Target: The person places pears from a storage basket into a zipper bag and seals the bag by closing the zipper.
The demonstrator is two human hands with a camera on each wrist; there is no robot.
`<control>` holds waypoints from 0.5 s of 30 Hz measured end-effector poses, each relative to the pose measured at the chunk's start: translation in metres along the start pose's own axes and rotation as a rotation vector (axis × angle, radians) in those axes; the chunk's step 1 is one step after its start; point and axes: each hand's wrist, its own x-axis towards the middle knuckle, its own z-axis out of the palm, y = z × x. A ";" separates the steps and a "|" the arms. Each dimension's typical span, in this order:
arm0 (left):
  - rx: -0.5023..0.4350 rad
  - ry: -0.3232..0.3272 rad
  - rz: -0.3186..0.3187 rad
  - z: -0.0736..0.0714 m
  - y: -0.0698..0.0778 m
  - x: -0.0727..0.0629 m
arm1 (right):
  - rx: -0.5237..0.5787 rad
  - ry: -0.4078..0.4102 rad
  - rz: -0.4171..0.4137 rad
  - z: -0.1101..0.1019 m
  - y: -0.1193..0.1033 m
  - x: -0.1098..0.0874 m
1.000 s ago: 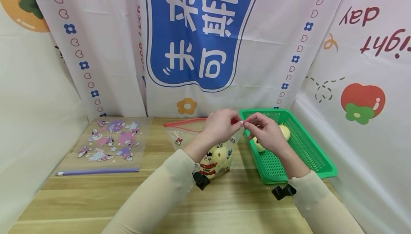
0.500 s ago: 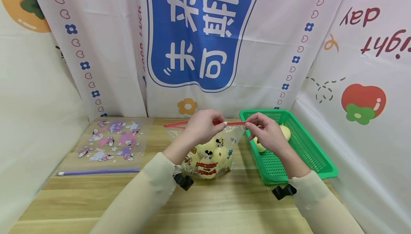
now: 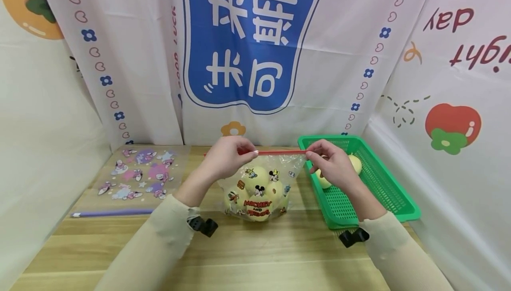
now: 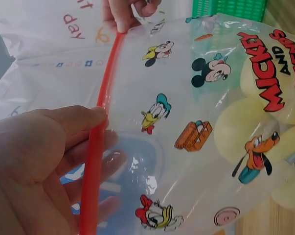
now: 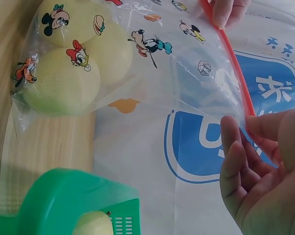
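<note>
1. Below left hand (image 3: 227,160) and right hand (image 3: 330,164), toward the far side of the surface (image 3: 263,255): clear printed bag (image 3: 295,167), upright, pale round fruit (image 3: 257,176) inside.
2. Along the bag's top: red strip (image 3: 283,152), long axis running left to right.
3. Pinched by both hands, held apart: left about halfway along, right at the right end.
4. Right of the bag: green basket (image 3: 335,222) with more fruit (image 3: 354,164); left, lying flat: second bag (image 3: 100,167).

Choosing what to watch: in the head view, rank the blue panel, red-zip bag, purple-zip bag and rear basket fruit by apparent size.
1. Blue panel
2. Red-zip bag and purple-zip bag: too alike to rank; the left hand covers part of the first
3. Rear fruit
</note>
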 end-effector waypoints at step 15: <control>-0.067 0.012 -0.084 -0.028 -0.032 -0.023 | -0.001 0.007 0.007 0.000 0.002 0.002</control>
